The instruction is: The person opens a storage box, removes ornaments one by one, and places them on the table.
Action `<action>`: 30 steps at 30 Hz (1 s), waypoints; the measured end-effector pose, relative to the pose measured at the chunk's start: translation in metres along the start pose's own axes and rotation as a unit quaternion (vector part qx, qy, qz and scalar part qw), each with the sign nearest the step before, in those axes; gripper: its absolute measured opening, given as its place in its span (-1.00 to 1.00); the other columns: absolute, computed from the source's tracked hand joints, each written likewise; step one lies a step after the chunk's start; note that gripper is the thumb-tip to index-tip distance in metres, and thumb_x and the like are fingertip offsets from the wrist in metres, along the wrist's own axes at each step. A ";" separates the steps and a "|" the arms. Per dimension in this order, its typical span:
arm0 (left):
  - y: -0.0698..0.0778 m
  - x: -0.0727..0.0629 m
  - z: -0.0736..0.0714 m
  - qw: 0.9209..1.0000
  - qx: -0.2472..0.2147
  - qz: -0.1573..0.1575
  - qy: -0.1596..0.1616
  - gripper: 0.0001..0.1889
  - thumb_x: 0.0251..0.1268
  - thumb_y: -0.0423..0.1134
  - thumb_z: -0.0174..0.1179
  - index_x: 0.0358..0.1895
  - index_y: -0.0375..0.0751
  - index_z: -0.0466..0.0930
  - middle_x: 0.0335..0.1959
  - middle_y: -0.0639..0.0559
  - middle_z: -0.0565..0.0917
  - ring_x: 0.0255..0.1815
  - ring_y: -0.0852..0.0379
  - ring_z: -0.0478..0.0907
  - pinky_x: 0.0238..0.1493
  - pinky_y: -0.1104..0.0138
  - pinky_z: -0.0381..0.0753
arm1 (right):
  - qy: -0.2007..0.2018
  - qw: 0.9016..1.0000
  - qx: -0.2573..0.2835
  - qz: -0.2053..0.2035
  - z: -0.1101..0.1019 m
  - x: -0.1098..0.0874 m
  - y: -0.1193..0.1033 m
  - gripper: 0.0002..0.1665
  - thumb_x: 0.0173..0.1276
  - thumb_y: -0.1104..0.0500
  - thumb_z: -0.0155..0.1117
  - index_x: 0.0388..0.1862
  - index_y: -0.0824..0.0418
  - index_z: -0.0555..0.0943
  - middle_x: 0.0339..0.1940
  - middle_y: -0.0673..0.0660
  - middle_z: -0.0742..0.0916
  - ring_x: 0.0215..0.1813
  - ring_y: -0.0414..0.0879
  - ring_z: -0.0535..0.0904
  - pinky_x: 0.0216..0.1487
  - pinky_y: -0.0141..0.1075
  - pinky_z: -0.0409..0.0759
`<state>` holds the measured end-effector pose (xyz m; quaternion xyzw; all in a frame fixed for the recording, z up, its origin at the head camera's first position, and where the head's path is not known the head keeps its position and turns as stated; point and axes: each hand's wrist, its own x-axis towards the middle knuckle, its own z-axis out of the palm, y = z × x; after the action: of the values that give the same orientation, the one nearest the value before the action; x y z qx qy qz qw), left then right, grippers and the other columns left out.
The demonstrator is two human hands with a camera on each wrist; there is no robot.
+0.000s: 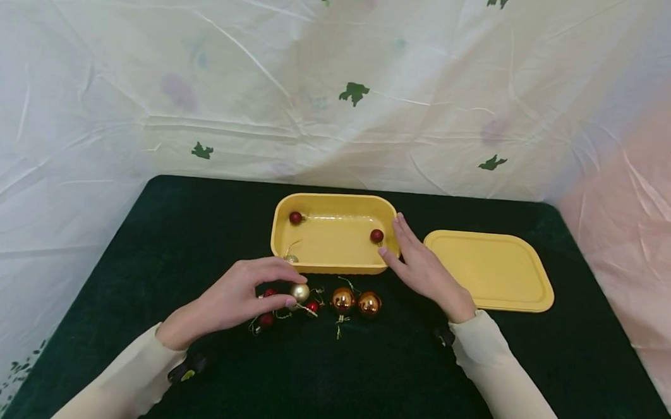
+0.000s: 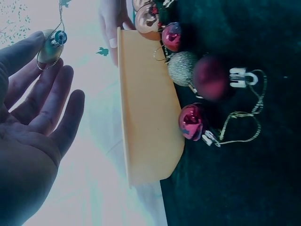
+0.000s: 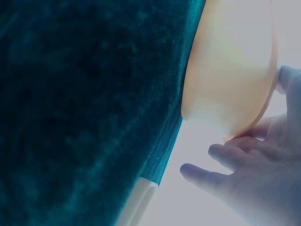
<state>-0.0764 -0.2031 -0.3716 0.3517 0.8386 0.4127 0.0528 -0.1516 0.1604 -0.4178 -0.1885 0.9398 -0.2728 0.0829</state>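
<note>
My left hand (image 1: pixel 240 296) pinches a small gold Christmas bauble (image 1: pixel 299 292) between thumb and fingertips, its string loop dangling. It hovers over a cluster of small baubles in front of the yellow box (image 1: pixel 332 269); a dark red bauble (image 2: pixel 210 77), a silvery glitter bauble (image 2: pixel 181 68) and a shiny red bauble (image 2: pixel 191 121) show there. At the box's front right corner, my right hand (image 1: pixel 426 268) holds the rim, thumb over the edge and fingers along the outside. Inside lie a red bauble (image 1: pixel 296 217), another red bauble (image 1: pixel 376 236) and a glittery gold bauble (image 1: pixel 292 258).
Two larger shiny copper-gold baubles, one left (image 1: pixel 343 300) and one right (image 1: pixel 370 304), sit in front of the box. The yellow lid (image 1: pixel 488 271) lies flat to its right. A dark green cloth (image 1: pixel 326 386) covers the table, with a pale curtain (image 1: pixel 343 58) behind.
</note>
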 end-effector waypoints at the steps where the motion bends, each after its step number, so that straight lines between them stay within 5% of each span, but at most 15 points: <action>1: 0.000 -0.002 0.000 1.000 -0.001 -0.002 -0.001 -0.67 0.36 -0.13 0.40 0.16 0.03 0.72 0.10 0.18 0.70 0.10 0.22 0.65 0.08 0.01 0.68 | 0.000 1.000 -0.001 0.000 0.000 0.000 0.000 0.05 0.62 -0.36 -0.09 0.73 0.20 -0.20 0.75 0.18 -0.14 0.70 0.17 -0.08 0.61 0.15 0.04; 19: -0.012 -0.026 0.011 0.999 0.006 -0.021 -0.034 -0.69 0.34 -0.18 0.39 0.12 0.01 0.71 0.05 0.18 0.69 0.03 0.26 0.66 -0.04 0.12 0.74 | 0.002 1.000 -0.002 -0.001 0.001 0.000 0.001 0.03 0.63 -0.33 -0.07 0.73 0.20 -0.18 0.75 0.16 -0.14 0.71 0.14 -0.09 0.61 0.15 0.04; 30: -0.024 -0.032 0.019 0.995 0.060 -0.022 -0.071 -0.69 0.35 -0.23 0.36 0.14 -0.04 0.70 0.07 0.15 0.69 0.05 0.27 0.65 0.02 0.24 0.72 | 0.002 1.000 -0.003 -0.002 0.001 0.000 0.002 0.04 0.63 -0.35 -0.09 0.73 0.19 -0.20 0.75 0.15 -0.14 0.71 0.15 -0.09 0.61 0.15 0.04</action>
<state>-0.0587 -0.2204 -0.4075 0.3643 0.8634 0.3343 0.1003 -0.1522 0.1611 -0.4196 -0.1898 0.9405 -0.2702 0.0803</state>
